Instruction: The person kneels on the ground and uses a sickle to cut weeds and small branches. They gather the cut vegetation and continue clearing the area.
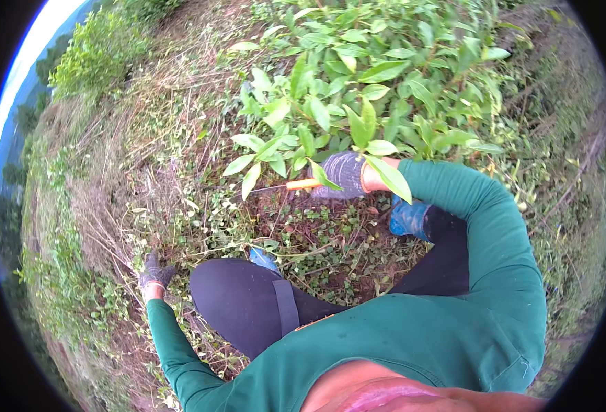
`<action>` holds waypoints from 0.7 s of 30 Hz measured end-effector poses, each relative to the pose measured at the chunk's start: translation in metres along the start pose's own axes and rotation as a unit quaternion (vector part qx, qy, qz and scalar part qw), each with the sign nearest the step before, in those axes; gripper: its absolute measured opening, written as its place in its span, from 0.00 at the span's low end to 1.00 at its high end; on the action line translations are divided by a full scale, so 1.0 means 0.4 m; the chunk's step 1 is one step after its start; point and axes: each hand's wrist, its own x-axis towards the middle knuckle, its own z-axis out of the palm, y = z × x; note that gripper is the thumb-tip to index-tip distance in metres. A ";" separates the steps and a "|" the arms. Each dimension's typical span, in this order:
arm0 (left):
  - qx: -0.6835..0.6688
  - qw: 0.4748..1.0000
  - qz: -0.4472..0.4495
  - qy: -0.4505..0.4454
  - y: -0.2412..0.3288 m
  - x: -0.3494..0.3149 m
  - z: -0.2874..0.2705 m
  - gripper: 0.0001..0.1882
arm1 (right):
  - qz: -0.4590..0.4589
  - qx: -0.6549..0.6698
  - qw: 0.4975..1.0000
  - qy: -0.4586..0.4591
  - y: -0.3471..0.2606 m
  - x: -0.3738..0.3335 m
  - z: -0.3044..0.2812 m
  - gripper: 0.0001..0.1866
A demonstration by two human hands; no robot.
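My right hand (342, 176), in a grey knit glove, is closed around the orange handle (303, 184) of a hand tool. A thin metal blade (267, 189) runs left from that handle, and its far end is lost among the weeds, so its full shape is hidden. Leaves of a broad-leaved green bush (392, 89) hang over the hand and partly cover it. Out to the left, my left hand (154, 270), in a dark glove, is low beside dry stalks and green weeds (114, 237). Its fingers are too small and dark to make out.
My dark-trousered knee (237, 299) is bent between the hands. Two blue shoes (408, 217) stand on reddish soil with cut leaves and low weeds. Dry stems (172, 82) cover the slope ahead. Another bush (100, 51) grows at the far left.
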 end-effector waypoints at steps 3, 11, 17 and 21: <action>0.000 0.995 0.095 0.044 0.191 -0.002 -0.149 0.31 | 0.018 0.084 0.996 0.032 -0.013 -0.177 -0.089 0.18; -0.109 0.829 0.508 0.206 0.759 -0.188 -0.308 0.19 | 0.265 0.218 0.852 0.395 -0.063 -0.552 -0.133 0.20; 0.009 0.766 0.626 0.146 0.868 -0.241 -0.192 0.14 | 0.559 0.001 0.751 0.352 0.172 -0.831 -0.006 0.21; -0.021 0.866 0.499 0.016 0.831 -0.187 -0.177 0.16 | 0.770 0.072 0.576 0.264 0.223 -1.224 0.278 0.23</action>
